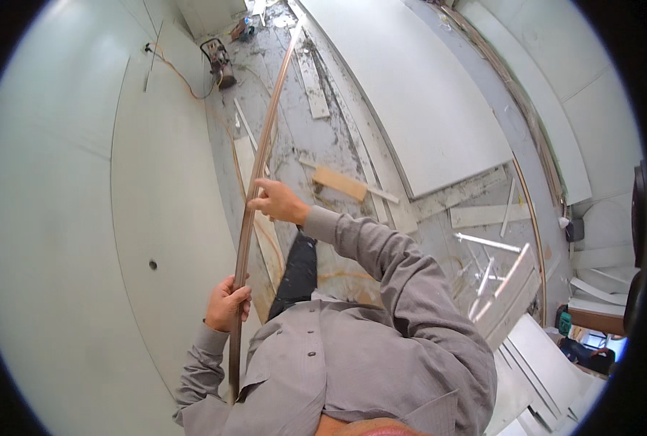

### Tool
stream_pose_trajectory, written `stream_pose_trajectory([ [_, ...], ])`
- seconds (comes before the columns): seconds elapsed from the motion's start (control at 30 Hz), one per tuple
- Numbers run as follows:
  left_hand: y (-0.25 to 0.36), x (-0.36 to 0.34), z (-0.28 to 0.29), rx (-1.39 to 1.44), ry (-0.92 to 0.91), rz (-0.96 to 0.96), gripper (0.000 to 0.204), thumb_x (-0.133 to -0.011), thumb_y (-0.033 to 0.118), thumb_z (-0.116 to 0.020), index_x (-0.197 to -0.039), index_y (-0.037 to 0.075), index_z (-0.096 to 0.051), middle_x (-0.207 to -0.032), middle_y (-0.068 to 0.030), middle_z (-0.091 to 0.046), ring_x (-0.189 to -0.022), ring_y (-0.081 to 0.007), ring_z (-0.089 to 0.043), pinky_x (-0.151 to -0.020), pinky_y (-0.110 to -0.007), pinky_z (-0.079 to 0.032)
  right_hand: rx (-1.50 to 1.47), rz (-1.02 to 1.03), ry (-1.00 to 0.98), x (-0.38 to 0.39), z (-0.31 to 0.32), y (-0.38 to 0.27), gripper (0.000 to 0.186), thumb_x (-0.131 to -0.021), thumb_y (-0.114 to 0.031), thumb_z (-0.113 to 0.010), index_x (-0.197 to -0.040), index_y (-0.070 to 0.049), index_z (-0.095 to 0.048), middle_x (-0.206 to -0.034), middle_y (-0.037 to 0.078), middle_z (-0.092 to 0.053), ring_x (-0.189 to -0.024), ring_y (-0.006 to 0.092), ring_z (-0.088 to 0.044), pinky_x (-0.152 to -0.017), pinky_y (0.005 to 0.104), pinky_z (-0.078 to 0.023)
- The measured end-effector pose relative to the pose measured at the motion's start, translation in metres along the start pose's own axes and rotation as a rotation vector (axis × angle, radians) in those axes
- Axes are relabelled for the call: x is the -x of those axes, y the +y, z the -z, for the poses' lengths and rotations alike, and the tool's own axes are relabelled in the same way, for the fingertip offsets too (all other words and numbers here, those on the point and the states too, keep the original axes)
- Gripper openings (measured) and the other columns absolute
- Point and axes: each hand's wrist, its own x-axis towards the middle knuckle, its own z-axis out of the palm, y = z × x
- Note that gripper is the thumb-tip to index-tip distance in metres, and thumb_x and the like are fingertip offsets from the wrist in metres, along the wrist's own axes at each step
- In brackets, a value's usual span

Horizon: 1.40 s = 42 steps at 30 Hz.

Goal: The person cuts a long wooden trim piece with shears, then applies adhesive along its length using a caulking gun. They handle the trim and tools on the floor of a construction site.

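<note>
A long, narrow brown strip with a glossy surface (271,116) runs diagonally from in front of my body up toward the far top of the view. Low on it, my left hand (227,301) is closed around the strip beside my torso. Higher up, my right hand (280,200) holds the same strip with bent fingers, its arm reaching across in front of me. The strip lies over pale offcuts on the floor as seen from above. My dark-trousered leg (294,269) shows below the right arm.
A white wall panel (163,203) stands left, near a power tool with cords (218,62). A large white board (425,87) lies right, with scraps and a wooden block (338,183) on the dusty floor (280,131). A metal step stool (508,294) and stacked boards (534,363) are at lower right.
</note>
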Motion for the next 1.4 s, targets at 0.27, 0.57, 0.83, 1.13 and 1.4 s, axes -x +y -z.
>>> stream_pose_trajectory([
  [0.27,0.132,-0.199,0.008,0.056,-0.007,-0.002,0.045,-0.097,0.007,-0.067,-0.139,0.001,-0.051,-0.073,-0.002,-0.059,-0.051,-0.0127,-0.057,-0.04,-0.029,-0.047,0.35,-0.239,0.409,-0.07,0.284,0.134,0.024,-0.091,-0.016,-0.073,-0.106,0.002,-0.065,-0.073,0.008,-0.064,-0.057,0.0158,-0.059,-0.048,0.0353,-0.05],
  [0.57,0.321,-0.375,0.019,-0.072,0.131,-0.109,0.06,-0.084,0.0,-0.076,-0.139,0.0,-0.051,-0.072,-0.0018,-0.059,-0.049,-0.0126,-0.056,-0.039,-0.029,-0.046,-0.257,-0.757,1.018,0.037,0.428,0.247,0.01,-0.091,-0.007,-0.07,-0.095,-0.001,-0.063,-0.071,0.008,-0.063,-0.052,0.0181,-0.061,-0.041,0.0379,-0.048],
  [0.83,0.469,-0.529,-0.03,-0.168,0.204,-0.073,0.021,-0.084,0.0,-0.072,-0.101,0.002,-0.06,-0.067,-0.0036,-0.06,-0.049,-0.0135,-0.059,-0.038,-0.029,-0.045,0.21,-0.876,0.685,-0.167,0.57,0.25,0.018,-0.088,-0.019,-0.072,-0.088,-0.003,-0.064,-0.073,0.012,-0.067,-0.055,0.0224,-0.061,-0.053,0.0421,-0.052],
  [1.13,0.604,-0.689,-0.059,-0.111,0.273,-0.076,0.031,-0.084,0.004,-0.076,-0.112,0.001,-0.064,-0.071,-0.0042,-0.062,-0.049,-0.0136,-0.059,-0.038,-0.029,-0.047,0.418,-0.315,0.467,-0.565,0.759,0.11,0.037,-0.085,-0.03,-0.074,-0.11,-0.002,-0.07,-0.089,0.016,-0.074,-0.083,0.0315,-0.071,-0.076,0.0432,-0.056],
  [1.4,0.787,-0.923,-0.074,-0.214,0.344,-0.185,0.034,-0.083,0.003,-0.076,-0.113,0.003,-0.061,-0.069,-0.0045,-0.06,-0.049,-0.0146,-0.057,-0.039,-0.032,-0.046,0.69,-0.485,0.421,-0.635,0.955,0.157,0.04,-0.085,-0.019,-0.073,-0.119,0.002,-0.066,-0.087,0.019,-0.071,-0.074,0.0324,-0.068,-0.065,0.0457,-0.056],
])
